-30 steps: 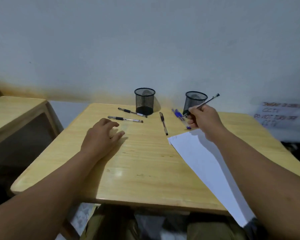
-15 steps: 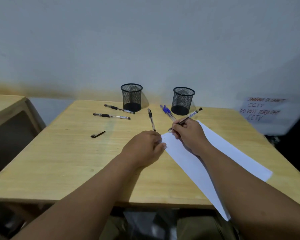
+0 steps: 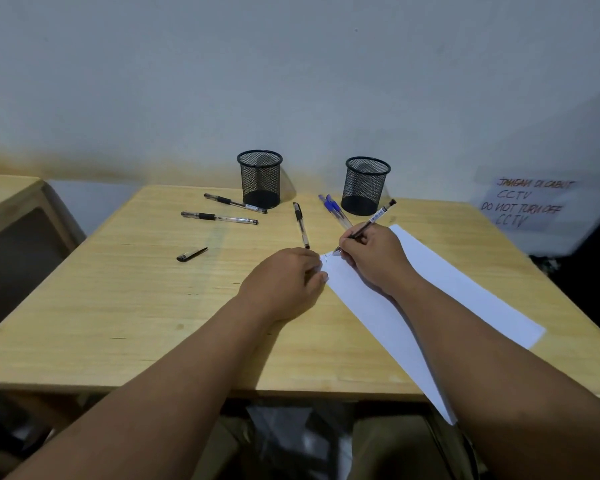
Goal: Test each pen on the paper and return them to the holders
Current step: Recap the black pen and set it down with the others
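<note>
Pale wooden table (image 3: 125,306) stands against a plain grey-white wall, much as half a second ago; the view has barely shifted. On it the white sheet of paper (image 3: 465,296) lies at a slant on the right. The right hand (image 3: 374,258) still grips an uncapped black pen with a clear barrel (image 3: 371,221), its tip now down on the paper's far corner, where a faint mark shows. The left hand (image 3: 288,282) stays at the paper's left edge, fingers curled under; whether they pinch the sheet I cannot tell. Two black mesh pen holders (image 3: 260,178) (image 3: 365,185) stand at the back. Unmoved on the table lie three black pens (image 3: 234,203) (image 3: 219,218) (image 3: 301,225), two blue pens (image 3: 335,210) and a loose black pen cap (image 3: 192,254). A handwritten CCTV notice (image 3: 523,204) hangs at right.
</note>
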